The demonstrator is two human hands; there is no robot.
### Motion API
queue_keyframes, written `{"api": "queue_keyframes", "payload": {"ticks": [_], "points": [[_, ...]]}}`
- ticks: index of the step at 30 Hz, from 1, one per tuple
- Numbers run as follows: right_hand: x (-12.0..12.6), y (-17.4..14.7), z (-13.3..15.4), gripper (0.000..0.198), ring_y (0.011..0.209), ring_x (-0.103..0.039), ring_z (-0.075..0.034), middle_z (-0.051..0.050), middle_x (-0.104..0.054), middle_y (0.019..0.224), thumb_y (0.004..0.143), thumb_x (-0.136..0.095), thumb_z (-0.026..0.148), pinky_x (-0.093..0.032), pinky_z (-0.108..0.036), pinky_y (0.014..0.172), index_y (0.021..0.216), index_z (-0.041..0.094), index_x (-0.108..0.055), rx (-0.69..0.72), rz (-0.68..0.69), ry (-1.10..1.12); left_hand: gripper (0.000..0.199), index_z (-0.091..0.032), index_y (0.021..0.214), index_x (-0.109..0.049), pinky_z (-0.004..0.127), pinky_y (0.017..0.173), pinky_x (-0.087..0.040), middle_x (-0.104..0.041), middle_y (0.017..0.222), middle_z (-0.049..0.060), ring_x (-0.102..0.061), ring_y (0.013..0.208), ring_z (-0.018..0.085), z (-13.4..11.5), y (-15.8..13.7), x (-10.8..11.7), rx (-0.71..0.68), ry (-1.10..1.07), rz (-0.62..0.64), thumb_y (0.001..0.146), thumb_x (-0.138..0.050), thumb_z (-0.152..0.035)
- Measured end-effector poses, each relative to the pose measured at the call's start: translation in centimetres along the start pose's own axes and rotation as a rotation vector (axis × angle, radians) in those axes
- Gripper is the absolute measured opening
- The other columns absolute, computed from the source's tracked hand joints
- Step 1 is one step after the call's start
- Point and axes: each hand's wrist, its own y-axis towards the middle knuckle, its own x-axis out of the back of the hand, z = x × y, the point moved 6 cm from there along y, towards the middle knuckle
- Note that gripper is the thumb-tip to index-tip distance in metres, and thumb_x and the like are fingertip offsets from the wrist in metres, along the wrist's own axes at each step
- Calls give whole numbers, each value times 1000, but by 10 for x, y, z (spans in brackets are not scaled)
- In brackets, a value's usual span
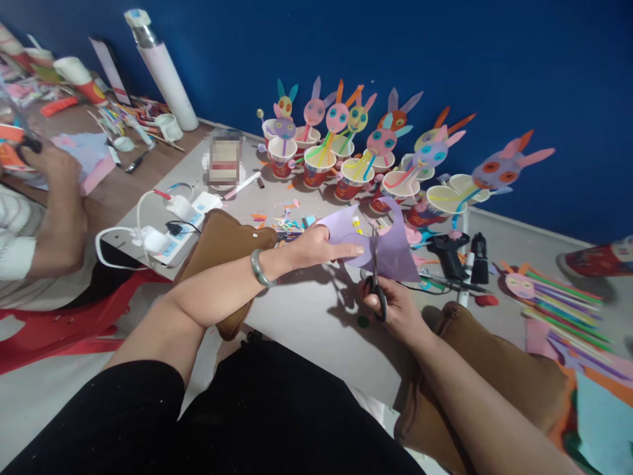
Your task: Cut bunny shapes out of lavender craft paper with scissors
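Observation:
My left hand (316,245) pinches a sheet of purple paper (398,247) by its left part, the thumb lying on top. The sheet is held above the table and has a curved cut edge at its upper side. In my right hand (398,307) is a pair of scissors (376,290) with black handles, fingers wrapped round the loops. The blades point away from me and lie across the purple paper near my left thumb. Small paper scraps (289,221) are scattered beyond my left hand.
Paper cups with rabbit-faced figures (349,188) line the blue wall. A black glue gun (448,257) lies right of the paper, near coloured sticks (568,303). Brown cushions (484,369) sit at the table edge. A power strip (190,227) and a co-worker's hand (57,161) are left.

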Motion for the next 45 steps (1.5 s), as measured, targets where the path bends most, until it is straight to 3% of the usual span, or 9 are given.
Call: {"api": "queue_keyframes", "payload": {"ticks": [12, 15, 21, 26, 31, 36, 45], "points": [[-3, -1, -5, 52, 54, -43, -12, 2, -50, 59, 69, -75, 67, -39, -24, 47, 64, 19, -55, -82, 24, 64, 52, -19, 51, -42, 26, 52, -26, -31, 53, -4, -35, 54, 8, 4, 2, 2, 49, 150, -9, 75, -72, -53], [-3, -2, -6, 52, 53, -43, -12, 2, -49, 59, 69, -74, 68, -40, -24, 46, 64, 20, -55, -93, 7, 77, 53, -19, 49, -38, 27, 52, -28, -33, 53, -4, -36, 54, 8, 3, 3, 1, 16, 108, 18, 77, -72, -50], [-2, -3, -3, 50, 54, -43, -13, 0, -49, 60, 73, -72, 67, -40, -25, 45, 65, 20, -57, -68, 1, 43, 38, -17, 62, -50, 27, 56, -39, -45, 56, -2, -46, 58, 11, 7, 8, -1, -14, -58, -21, 76, -76, -42], [-1, -1, -2, 48, 54, -46, -13, 0, -51, 59, 75, -70, 66, -41, -26, 47, 66, 19, -58, -41, 12, 8, 42, -17, 67, -48, 24, 50, -32, -45, 56, -3, -42, 53, 7, 14, 10, 0, -4, -125, -65, 73, -80, -45], [-2, 0, 0, 51, 54, -45, -13, 0, -51, 59, 76, -67, 68, -40, -26, 48, 67, 19, -57, -37, 25, 7, 35, -16, 66, -51, 23, 51, -35, -45, 54, -5, -42, 52, 6, 5, 9, -4, -12, -121, 27, 79, -74, -39], [-2, 0, 0, 50, 54, -45, -13, 1, -51, 60, 75, -69, 67, -39, -26, 47, 67, 19, -57, -43, 22, 17, 33, -14, 66, -53, 24, 52, -37, -49, 56, -3, -44, 52, 6, 3, 9, -5, -33, -183, 42, 78, -75, -36], [-1, 0, -1, 55, 53, -44, -13, 1, -50, 58, 74, -67, 73, -39, -26, 45, 66, 19, -57, -35, 8, 37, 40, -15, 71, -52, 20, 54, -39, -52, 62, -5, -51, 58, 6, 12, 14, -4, -45, -240, -35, 70, -79, -45]]}}
